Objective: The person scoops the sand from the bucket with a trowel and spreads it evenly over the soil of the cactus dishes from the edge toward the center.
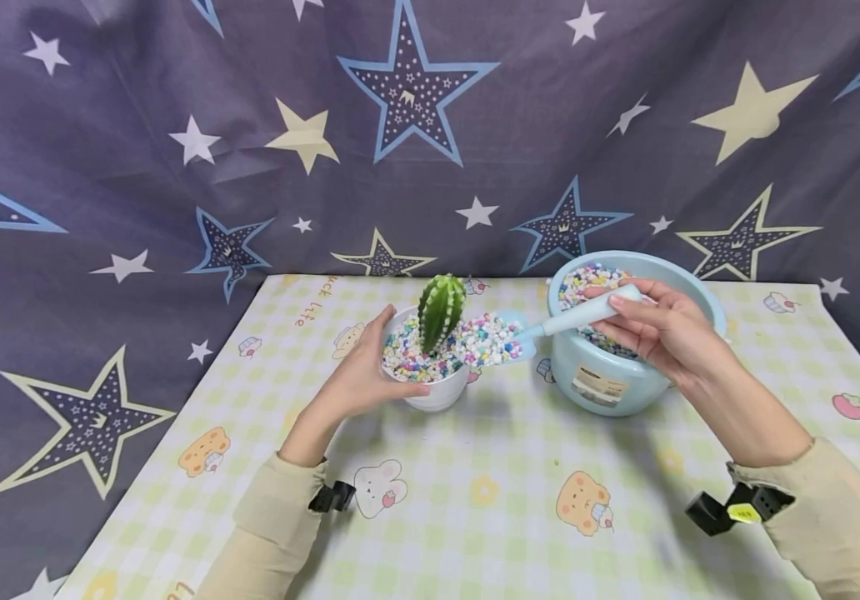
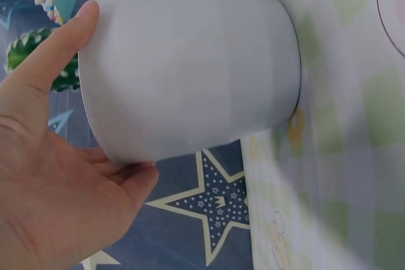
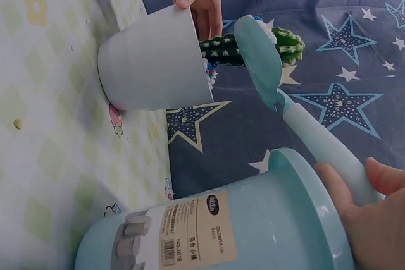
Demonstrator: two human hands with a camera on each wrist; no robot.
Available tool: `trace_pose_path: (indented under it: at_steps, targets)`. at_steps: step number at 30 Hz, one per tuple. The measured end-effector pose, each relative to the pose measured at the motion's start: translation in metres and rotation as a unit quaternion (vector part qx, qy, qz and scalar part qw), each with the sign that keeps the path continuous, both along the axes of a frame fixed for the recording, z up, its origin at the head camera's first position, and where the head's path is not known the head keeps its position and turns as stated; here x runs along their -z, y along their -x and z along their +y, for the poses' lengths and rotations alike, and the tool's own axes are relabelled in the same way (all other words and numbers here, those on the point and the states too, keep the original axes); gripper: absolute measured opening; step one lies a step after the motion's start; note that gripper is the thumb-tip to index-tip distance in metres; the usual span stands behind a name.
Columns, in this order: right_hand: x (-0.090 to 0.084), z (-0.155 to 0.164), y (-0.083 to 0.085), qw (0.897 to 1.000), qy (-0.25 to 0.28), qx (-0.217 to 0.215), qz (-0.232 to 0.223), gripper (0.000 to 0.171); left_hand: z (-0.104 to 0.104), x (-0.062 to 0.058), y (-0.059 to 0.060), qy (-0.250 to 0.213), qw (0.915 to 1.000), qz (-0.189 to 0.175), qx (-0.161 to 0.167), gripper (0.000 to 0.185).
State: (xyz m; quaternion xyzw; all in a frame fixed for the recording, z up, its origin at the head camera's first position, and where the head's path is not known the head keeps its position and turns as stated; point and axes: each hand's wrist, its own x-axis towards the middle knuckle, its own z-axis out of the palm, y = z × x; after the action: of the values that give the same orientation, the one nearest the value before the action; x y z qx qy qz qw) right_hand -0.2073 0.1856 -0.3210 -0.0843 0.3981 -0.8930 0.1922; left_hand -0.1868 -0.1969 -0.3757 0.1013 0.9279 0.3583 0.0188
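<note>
A white pot [image 1: 436, 390] [image 2: 190, 67] [image 3: 155, 61] stands mid-table with a green cactus [image 1: 441, 310] [image 3: 250, 47] in it, ringed by coloured pebbles. My left hand [image 1: 361, 377] [image 2: 60, 181] cups the pot's left side, thumb along its rim. My right hand [image 1: 658, 327] [image 3: 370, 219] pinches the handle of a light blue scoop [image 1: 550, 327] [image 3: 278, 80]. The scoop's blade, heaped with pebbles [image 1: 486, 340], hangs at the pot's right rim. A light blue bowl [image 1: 610, 379] [image 3: 240, 226] of pebbles sits under the right hand.
The table carries a green checked cloth [image 1: 490, 492] with cartoon prints. A dark star-patterned curtain [image 1: 175, 125] hangs behind and drapes down the table's left side. Black wrist straps [image 1: 737, 508] sit on both sleeves.
</note>
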Motion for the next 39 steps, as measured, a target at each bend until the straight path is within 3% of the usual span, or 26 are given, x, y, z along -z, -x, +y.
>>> trace_pose_path:
  at_steps: [10,15,39]
  targets:
    - [-0.001,-0.003,0.003,1.0,-0.003,-0.009,0.007,0.013,-0.001,0.003,0.0,-0.018,0.9997,0.018,-0.007,0.129]
    - [0.001,-0.006,0.003,1.0,0.001,-0.017,0.023,0.014,0.002,0.004,-0.003,-0.01,0.9994,0.02,-0.027,0.13]
    - [0.001,-0.01,0.005,0.999,-0.003,-0.025,0.021,0.016,0.028,0.004,-0.017,0.021,0.9936,0.025,-0.108,0.133]
